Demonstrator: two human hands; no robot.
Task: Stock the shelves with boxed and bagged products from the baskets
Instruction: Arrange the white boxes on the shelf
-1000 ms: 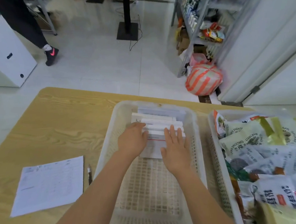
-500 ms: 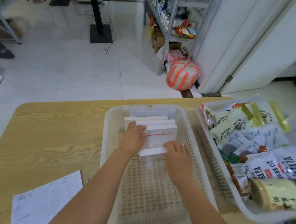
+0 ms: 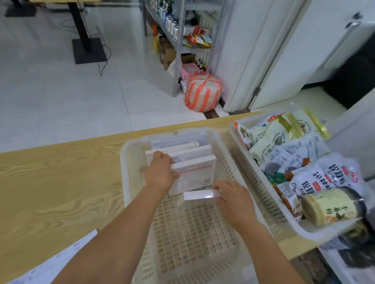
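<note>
Fingers of the right hand point(image 3: 233, 202), flat on the stack point(image 3: 194, 169) a second ago, now pinch one slim box point(image 3: 201, 194) free inside the basket point(image 3: 125, 166), probably shelf-bound, the left hand point(image 3: 161, 172) gripping the stack.

White lattice basket point(image 3: 127, 166), red-striped white box point(image 3: 197, 174), wood-grain table point(image 3: 53, 175)

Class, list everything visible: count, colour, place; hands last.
table: one, wooden, foreground
left basket: one, white, on table
boxes: about five, white, left basket's far end
right basket: one, white, table's right edge
bags: many, white and green, in right basket
jar: one, yellowish, in right basket
paper: one, white, table's near left
shelf: one, grey, back wall
striped sack: one, orange-white, floor by shelf
left hand: grips boxes' left edge
right hand: pinches small box
</note>
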